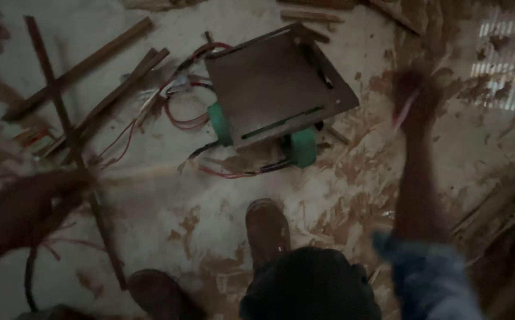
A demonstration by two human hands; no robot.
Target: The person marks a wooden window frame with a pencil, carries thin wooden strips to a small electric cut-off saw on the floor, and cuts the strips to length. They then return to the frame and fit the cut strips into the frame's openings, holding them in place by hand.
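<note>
I see the right hand raised, clenched on a pale strip beyond the saw table; left hand, blurred, grip unclear, beside 1 wooden slat.

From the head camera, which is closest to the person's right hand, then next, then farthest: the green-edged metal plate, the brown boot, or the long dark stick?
From the right hand:
1. Metal plate, just to its left.
2. Brown boot, below, toward the person.
3. Long dark stick, far left.

Both hands smear with motion; the left hand runs off the frame's left edge, its grip unreadable; the right hand blurs around something thin and pale; the brown shoe is cut by the bottom edge.
</note>
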